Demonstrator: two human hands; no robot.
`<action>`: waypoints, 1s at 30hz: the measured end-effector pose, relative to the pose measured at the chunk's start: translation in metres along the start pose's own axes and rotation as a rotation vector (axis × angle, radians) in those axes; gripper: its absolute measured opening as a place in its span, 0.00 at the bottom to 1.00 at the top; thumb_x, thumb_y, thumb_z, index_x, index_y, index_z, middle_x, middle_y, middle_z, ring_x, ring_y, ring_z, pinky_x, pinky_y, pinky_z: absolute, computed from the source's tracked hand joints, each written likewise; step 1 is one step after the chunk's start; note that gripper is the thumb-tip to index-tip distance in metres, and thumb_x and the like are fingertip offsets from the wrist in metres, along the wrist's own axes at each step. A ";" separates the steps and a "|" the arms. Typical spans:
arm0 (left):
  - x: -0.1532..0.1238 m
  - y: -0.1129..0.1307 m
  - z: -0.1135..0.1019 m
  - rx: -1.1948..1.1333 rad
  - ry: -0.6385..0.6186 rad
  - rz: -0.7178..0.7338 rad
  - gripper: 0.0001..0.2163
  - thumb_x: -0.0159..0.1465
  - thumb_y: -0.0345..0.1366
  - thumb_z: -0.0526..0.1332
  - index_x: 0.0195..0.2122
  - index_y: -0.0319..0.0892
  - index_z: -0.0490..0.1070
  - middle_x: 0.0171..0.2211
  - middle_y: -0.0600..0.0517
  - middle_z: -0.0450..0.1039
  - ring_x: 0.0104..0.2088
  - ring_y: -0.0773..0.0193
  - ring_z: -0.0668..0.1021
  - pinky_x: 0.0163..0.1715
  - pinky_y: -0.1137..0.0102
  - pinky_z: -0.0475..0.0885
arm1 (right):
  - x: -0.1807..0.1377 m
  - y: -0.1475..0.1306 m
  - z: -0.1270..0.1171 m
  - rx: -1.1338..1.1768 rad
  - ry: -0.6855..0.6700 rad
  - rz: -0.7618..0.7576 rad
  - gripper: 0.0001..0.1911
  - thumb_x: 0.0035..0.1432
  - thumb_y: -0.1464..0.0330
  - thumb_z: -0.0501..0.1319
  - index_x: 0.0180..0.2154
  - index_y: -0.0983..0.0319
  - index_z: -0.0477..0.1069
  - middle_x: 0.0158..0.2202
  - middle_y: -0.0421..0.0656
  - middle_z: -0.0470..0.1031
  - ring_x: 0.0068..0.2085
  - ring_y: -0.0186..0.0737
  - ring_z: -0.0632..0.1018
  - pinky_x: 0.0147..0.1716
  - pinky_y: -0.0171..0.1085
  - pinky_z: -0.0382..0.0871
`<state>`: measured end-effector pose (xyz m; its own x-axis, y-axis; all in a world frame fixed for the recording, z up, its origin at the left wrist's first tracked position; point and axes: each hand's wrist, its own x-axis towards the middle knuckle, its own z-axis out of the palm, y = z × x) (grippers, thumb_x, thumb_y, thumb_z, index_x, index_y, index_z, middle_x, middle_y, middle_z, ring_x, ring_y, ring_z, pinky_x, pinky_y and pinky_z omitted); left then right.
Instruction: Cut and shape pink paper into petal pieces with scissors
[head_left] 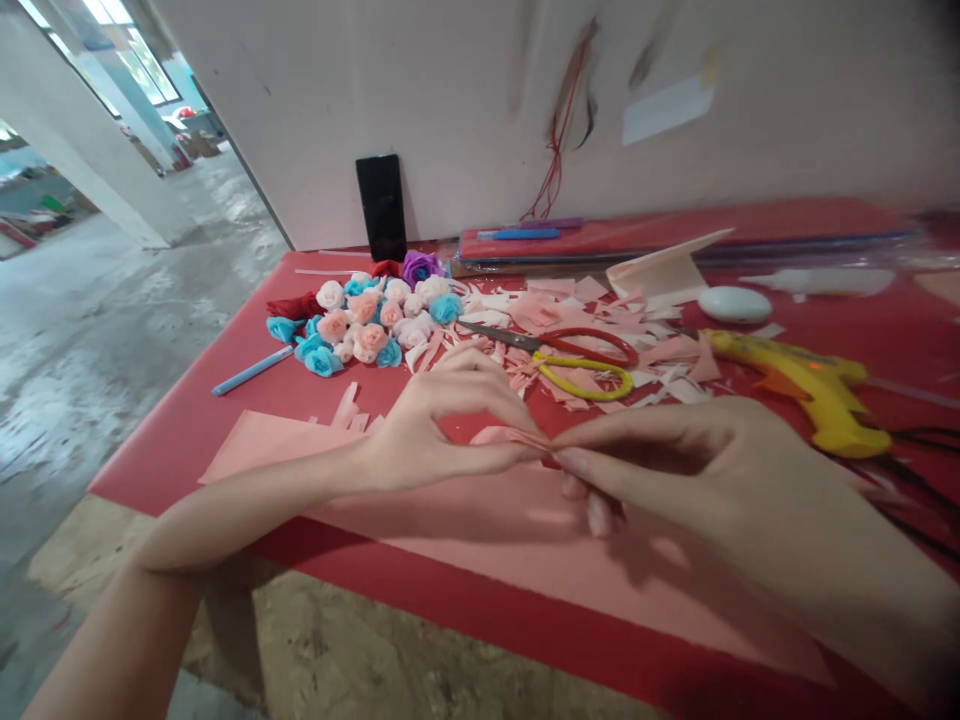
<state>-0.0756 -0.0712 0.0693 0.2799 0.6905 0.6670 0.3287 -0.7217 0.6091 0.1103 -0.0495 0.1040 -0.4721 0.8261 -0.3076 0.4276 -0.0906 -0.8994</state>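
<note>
My left hand and my right hand meet above the red table, both pinching one small pink paper piece between thumb and fingers. Under them lies a large pink paper sheet. Just beyond my hands lie scissors with red and yellow handles on a litter of pink paper scraps.
A heap of small paper roses in pink, white, blue, red and purple sits at the back left, a blue pen beside it. A yellow glue gun lies at right, a white oval object behind it. A black phone leans on the wall.
</note>
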 end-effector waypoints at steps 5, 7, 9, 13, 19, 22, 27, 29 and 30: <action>0.001 0.000 0.000 -0.022 0.026 0.000 0.03 0.56 0.30 0.65 0.27 0.41 0.72 0.25 0.52 0.76 0.29 0.68 0.73 0.38 0.67 0.69 | 0.003 0.002 -0.001 -0.165 0.046 -0.294 0.05 0.46 0.65 0.61 0.26 0.57 0.76 0.23 0.37 0.77 0.23 0.33 0.75 0.17 0.28 0.68; 0.001 0.000 0.001 -0.036 0.053 -0.002 0.05 0.56 0.29 0.65 0.25 0.41 0.70 0.24 0.53 0.75 0.29 0.68 0.73 0.37 0.68 0.69 | 0.004 0.004 0.000 -0.250 0.096 -0.462 0.06 0.47 0.68 0.60 0.27 0.57 0.76 0.26 0.38 0.79 0.25 0.35 0.77 0.22 0.29 0.72; 0.000 0.000 0.003 -0.052 0.071 -0.017 0.06 0.55 0.29 0.65 0.24 0.41 0.69 0.23 0.53 0.74 0.28 0.69 0.73 0.36 0.67 0.69 | 0.005 0.009 0.003 -0.352 0.199 -0.608 0.08 0.50 0.68 0.58 0.29 0.58 0.77 0.26 0.39 0.79 0.25 0.36 0.77 0.24 0.32 0.73; -0.002 0.004 0.006 -0.126 0.072 -0.092 0.06 0.56 0.29 0.63 0.24 0.42 0.67 0.22 0.53 0.72 0.28 0.68 0.72 0.35 0.67 0.70 | 0.006 0.020 0.006 -0.492 0.324 -0.796 0.08 0.54 0.66 0.58 0.30 0.56 0.77 0.27 0.38 0.79 0.26 0.36 0.78 0.26 0.34 0.72; -0.003 0.010 0.008 -0.284 0.062 -0.251 0.06 0.56 0.28 0.63 0.24 0.41 0.66 0.23 0.54 0.69 0.29 0.69 0.72 0.32 0.71 0.70 | 0.003 0.016 0.005 -0.442 0.266 -0.682 0.09 0.55 0.63 0.57 0.31 0.53 0.77 0.28 0.37 0.79 0.26 0.38 0.77 0.29 0.37 0.73; -0.003 0.011 0.008 -0.325 0.067 -0.313 0.06 0.55 0.29 0.63 0.24 0.41 0.67 0.23 0.54 0.70 0.28 0.69 0.72 0.32 0.71 0.70 | 0.002 0.012 0.005 -0.408 0.248 -0.635 0.09 0.54 0.63 0.58 0.30 0.53 0.77 0.27 0.37 0.78 0.26 0.38 0.77 0.31 0.38 0.73; -0.002 0.012 0.008 -0.322 0.049 -0.346 0.05 0.55 0.28 0.64 0.24 0.41 0.69 0.23 0.54 0.70 0.29 0.69 0.72 0.33 0.71 0.70 | 0.002 0.012 0.002 -0.264 0.207 -0.563 0.06 0.49 0.67 0.61 0.26 0.54 0.77 0.25 0.36 0.78 0.24 0.36 0.76 0.25 0.34 0.72; -0.001 0.013 0.007 -0.323 0.035 -0.361 0.05 0.56 0.28 0.64 0.24 0.40 0.69 0.24 0.53 0.71 0.29 0.69 0.73 0.33 0.71 0.70 | 0.002 0.011 0.001 -0.213 0.163 -0.497 0.06 0.48 0.68 0.61 0.25 0.53 0.77 0.25 0.35 0.78 0.24 0.35 0.76 0.23 0.33 0.72; -0.001 0.013 0.007 -0.326 0.029 -0.367 0.05 0.56 0.29 0.63 0.24 0.40 0.69 0.24 0.53 0.71 0.29 0.70 0.73 0.33 0.72 0.70 | 0.003 0.011 0.001 -0.195 0.153 -0.476 0.06 0.47 0.69 0.61 0.25 0.53 0.77 0.24 0.35 0.78 0.24 0.35 0.76 0.24 0.32 0.72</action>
<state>-0.0652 -0.0809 0.0735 0.1721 0.9036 0.3923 0.0998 -0.4122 0.9056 0.1130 -0.0486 0.0934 -0.5369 0.8237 0.1825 0.3354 0.4068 -0.8497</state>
